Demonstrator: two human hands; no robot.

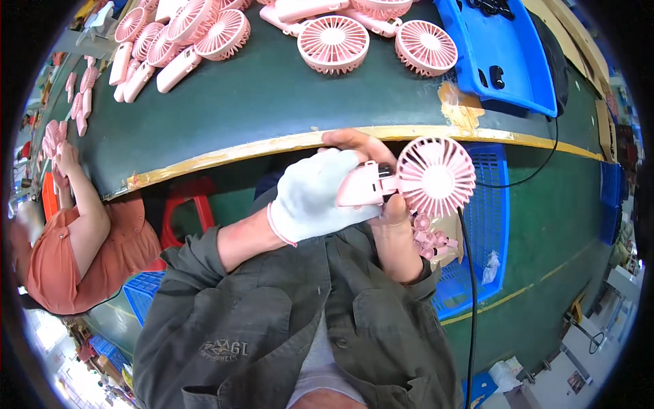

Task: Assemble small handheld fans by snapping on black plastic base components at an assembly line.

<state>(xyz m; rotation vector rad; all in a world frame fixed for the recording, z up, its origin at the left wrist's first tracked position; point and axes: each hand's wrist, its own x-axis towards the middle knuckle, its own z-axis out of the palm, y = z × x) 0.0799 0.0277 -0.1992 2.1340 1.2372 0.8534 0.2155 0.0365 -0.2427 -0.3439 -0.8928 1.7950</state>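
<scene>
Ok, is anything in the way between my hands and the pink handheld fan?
Only the white glove, which lies between your left hand and the pink handheld fan. Your right hand is bare and meets the fan near its neck, with nothing visible between.

Left to right on the bench [272, 102]: a fan heap [163, 49], more fans [334, 44], a tray [524, 75]. At the near edge: a held fan [438, 181], a crate [503, 232] lower right.
</scene>
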